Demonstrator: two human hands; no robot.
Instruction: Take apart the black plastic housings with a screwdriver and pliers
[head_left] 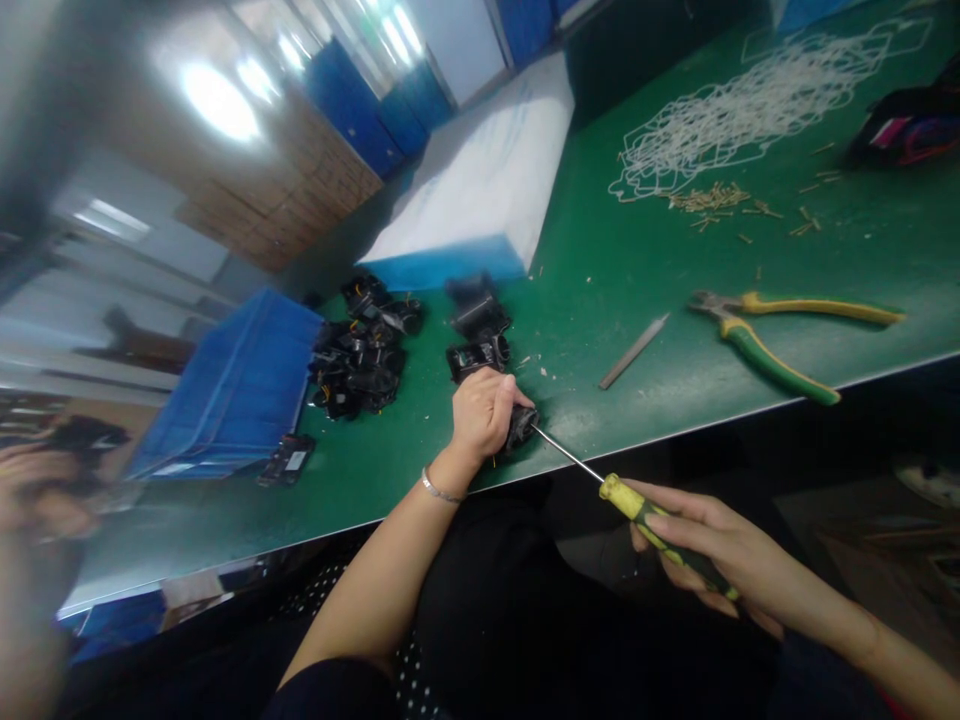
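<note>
My left hand [484,412] is closed around a small black plastic part [520,430] near the front edge of the green table. My right hand [701,545] grips the yellow and dark green handle of a screwdriver [626,495]. Its metal shaft points up and left, and the tip meets the black part; the exact contact spot is too small to make out. Just beyond my left hand lie two more black parts, a nearer one [480,357] and a farther one [477,305].
Left of my hands are a pile of black parts [360,365], a single one [286,460] and a blue bin [232,385]. To the right lie a file [634,352], cutting pliers [787,335], screws [709,198] and white wire loops [750,115]. A co-worker's blurred hand [45,490] shows far left.
</note>
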